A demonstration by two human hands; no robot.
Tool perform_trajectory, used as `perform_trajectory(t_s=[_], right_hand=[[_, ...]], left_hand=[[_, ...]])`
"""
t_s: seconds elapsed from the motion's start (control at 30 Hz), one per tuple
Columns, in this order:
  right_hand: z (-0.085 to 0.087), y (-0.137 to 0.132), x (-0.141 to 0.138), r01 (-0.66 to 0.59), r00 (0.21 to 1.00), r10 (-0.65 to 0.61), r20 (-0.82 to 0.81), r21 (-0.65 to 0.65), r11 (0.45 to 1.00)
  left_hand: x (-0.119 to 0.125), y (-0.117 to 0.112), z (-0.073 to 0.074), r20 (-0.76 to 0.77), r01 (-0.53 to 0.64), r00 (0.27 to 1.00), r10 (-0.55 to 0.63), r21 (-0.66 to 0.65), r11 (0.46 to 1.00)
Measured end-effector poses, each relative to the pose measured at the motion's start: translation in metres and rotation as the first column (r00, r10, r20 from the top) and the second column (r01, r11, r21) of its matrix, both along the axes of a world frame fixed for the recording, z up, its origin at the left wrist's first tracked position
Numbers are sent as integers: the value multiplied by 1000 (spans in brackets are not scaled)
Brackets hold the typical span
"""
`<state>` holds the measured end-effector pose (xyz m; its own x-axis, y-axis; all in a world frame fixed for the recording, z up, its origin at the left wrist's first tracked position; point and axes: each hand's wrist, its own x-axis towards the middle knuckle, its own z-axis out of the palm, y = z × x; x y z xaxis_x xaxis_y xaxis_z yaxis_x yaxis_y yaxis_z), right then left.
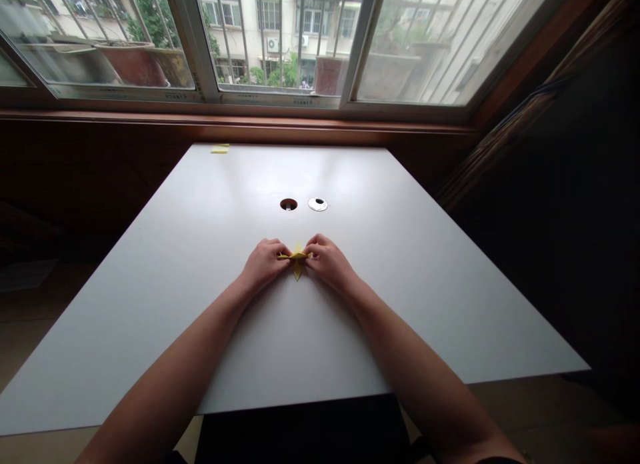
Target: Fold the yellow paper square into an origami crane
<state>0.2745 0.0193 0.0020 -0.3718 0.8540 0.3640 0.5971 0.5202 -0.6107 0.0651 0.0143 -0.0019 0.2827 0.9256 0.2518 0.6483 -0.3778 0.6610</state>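
Yellow folded paper tapers to a pointed near end.

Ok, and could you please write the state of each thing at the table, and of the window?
Left hand: pinching.
Right hand: pinching.
Yellow paper: folded, held from both sides.
Hole in the table: uncovered.
White disc: flat, beside the hole.
Yellow piece: lying near the far edge.
Window: open or shut, unclear.

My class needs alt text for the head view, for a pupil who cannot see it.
Left hand and right hand pinch a folded yellow piece between them over a white table with a round hole; a window lies beyond.
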Motion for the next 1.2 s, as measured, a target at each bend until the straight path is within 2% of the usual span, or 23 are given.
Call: perform_trajectory(t_s=[0.2,0.43,0.8,1.07,1.2], right_hand=[[-4,2,3,5,1000,-5,-28,-10,1000],[-9,7,10,12,996,-18,-85,-76,997],[-2,2,8,0,1000,-2,-32,-50,999],[-4,2,6,-9,1000,9,-13,-17,1000],[-6,3,2,-28,1000,28,5,36,999]], left_hand=[[-10,2,1,212,69,975,-61,-34,997],[-21,2,4,375,2,926,26,-75,997],[-18,-1,10,302,36,953,-29,-18,999],[-17,0,5,274,33,960,-53,75,997],[-17,0,3,278,43,959,-60,68,997]])
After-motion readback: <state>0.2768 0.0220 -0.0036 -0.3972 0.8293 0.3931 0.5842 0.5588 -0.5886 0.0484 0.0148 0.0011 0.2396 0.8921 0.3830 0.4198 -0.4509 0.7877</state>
